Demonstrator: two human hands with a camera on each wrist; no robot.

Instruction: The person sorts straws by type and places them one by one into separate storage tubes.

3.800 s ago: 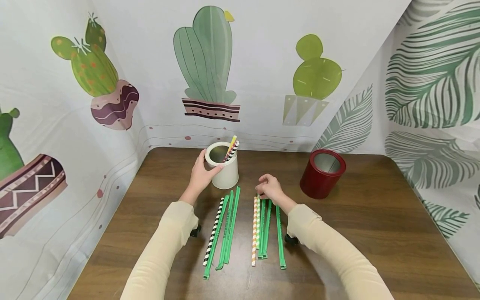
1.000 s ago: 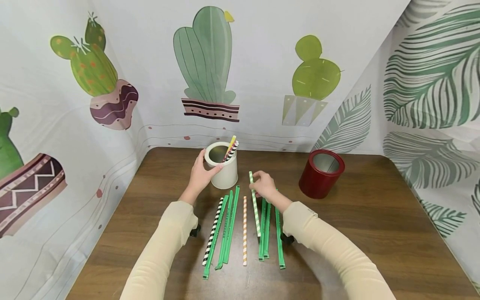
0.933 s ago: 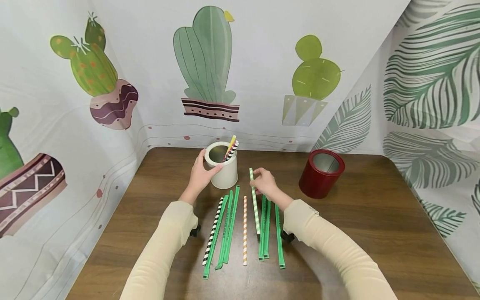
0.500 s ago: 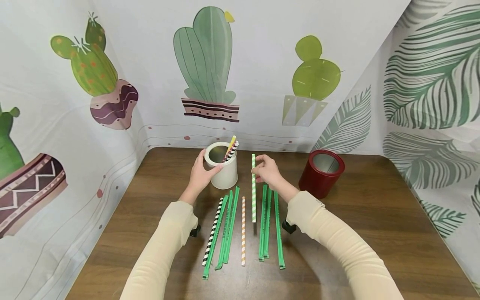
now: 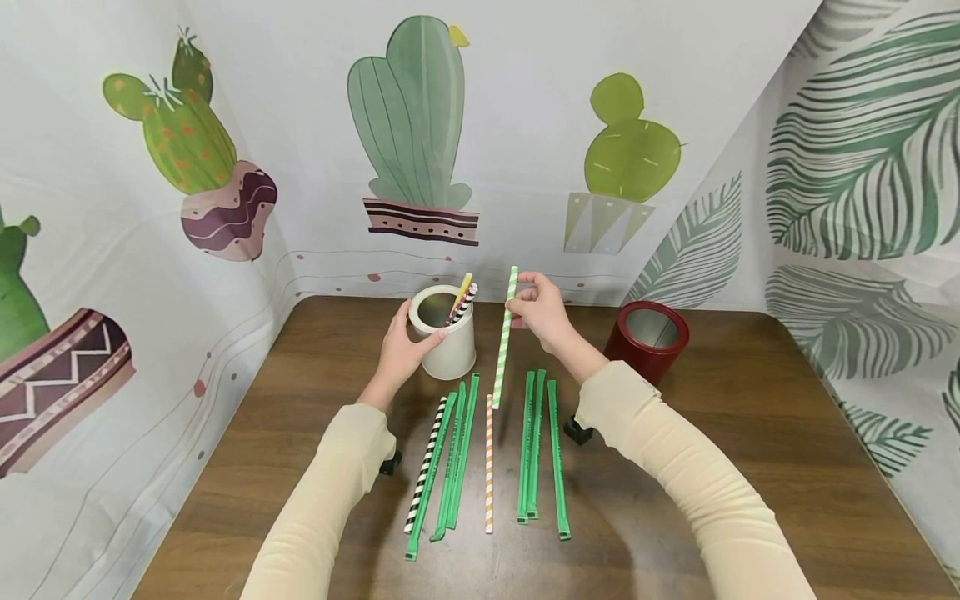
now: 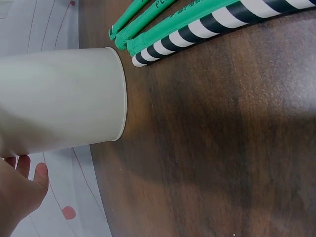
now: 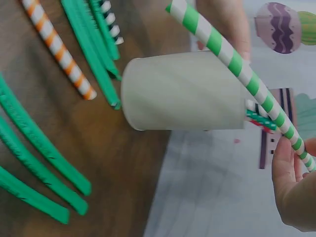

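My right hand [image 5: 542, 312] pinches a green-and-white striped paper straw [image 5: 505, 342] near its upper end, holding it raised and slightly tilted. In the right wrist view the straw [image 7: 237, 66] crosses in front of the cream can [image 7: 182, 94]. My left hand [image 5: 401, 346] grips the cream can [image 5: 450, 350] at its left side, thumb at the front near the rim and fingers round the far side. Inside that can lean a yellow straw [image 5: 465, 283] and some patterned straws [image 5: 465, 304]. An orange-and-white striped straw [image 5: 489, 467] lies on the table below the held straw.
Left of the orange straw lie a black-and-white striped straw [image 5: 425, 467] and three green-wrapped straws [image 5: 465, 450]. More green-wrapped straws [image 5: 557, 458] lie to the right. A red can [image 5: 652, 333] stands at the back right, partly behind my right arm. A patterned cloth [image 5: 525, 167] hangs behind the table [image 5: 315, 517].
My right hand has picked the green-striped straw out from the right group and lifted it up toward the cream can. The orange straw has shifted left. My left hand stays on the can.
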